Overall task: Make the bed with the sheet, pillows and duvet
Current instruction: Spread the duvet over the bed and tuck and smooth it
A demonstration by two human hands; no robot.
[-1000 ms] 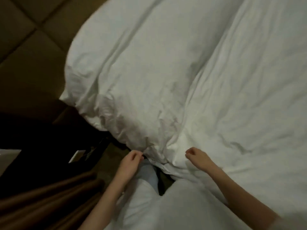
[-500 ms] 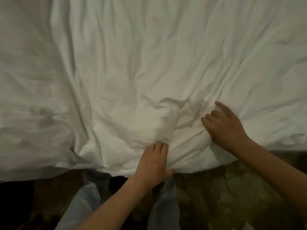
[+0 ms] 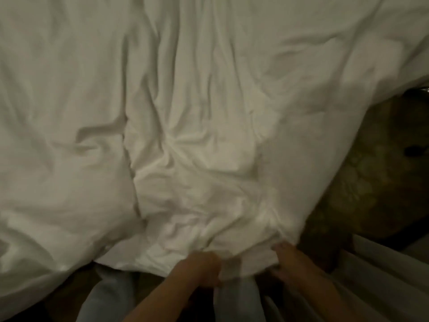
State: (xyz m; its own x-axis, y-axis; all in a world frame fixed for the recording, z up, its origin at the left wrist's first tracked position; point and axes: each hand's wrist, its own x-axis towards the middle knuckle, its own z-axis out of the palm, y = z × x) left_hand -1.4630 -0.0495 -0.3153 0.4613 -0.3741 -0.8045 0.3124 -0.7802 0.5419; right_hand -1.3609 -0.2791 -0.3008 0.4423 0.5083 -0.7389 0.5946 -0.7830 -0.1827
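Note:
A white, wrinkled duvet (image 3: pixel 197 112) covers nearly the whole view, its near edge bunched up at the bottom middle. My left hand (image 3: pixel 199 268) grips that bunched edge with curled fingers. My right hand (image 3: pixel 290 261) grips the same edge a little to the right, close to the duvet's corner. The sheet and the pillows are hidden or out of view. The picture is dim and a bit blurred.
A dark patterned carpet (image 3: pixel 376 170) shows at the right, beyond the duvet's edge. My legs in pale trousers (image 3: pixel 106 298) stand against the bed's near side. Pale cloth (image 3: pixel 383 275) lies at the bottom right.
The view swung from the pillow end to the duvet's side and on to the right. Both hands went from resting on the duvet to gripping its near edge close together.

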